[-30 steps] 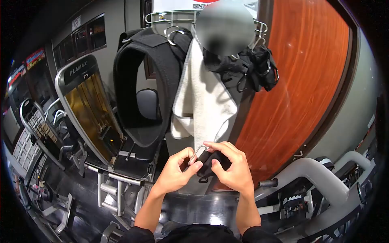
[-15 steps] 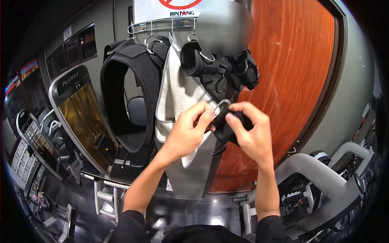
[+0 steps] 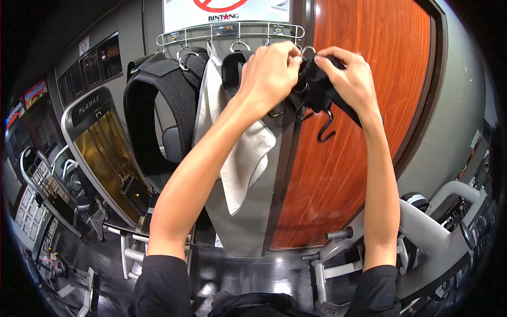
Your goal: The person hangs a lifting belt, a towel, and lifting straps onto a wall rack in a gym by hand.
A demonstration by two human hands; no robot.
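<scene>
Raised at the right end of the wire hook rack [image 3: 259,22], both my hands are at a black cuff strap [image 3: 319,87] with a metal ring [image 3: 308,50] on top. My right hand [image 3: 351,79] pinches the strap's upper edge between thumb and fingers. On its other side, my left hand [image 3: 272,71] is closed with the fingertips at the ring and strap, partly hiding the rack's hooks. A black metal hook [image 3: 326,129] dangles below the strap. Another black cuff [image 3: 231,71] hangs by a ring behind my left wrist.
A light grey towel [image 3: 237,174] and a black padded belt [image 3: 179,95] hang from the rack. A reddish wooden door [image 3: 327,195] stands to the right. Weight machines are on both sides, including a grey-framed one [image 3: 428,227] at lower right.
Both hands have risen from in front of the towel to the rack's right end, carrying the black cuff strap. The view has shifted slightly.
</scene>
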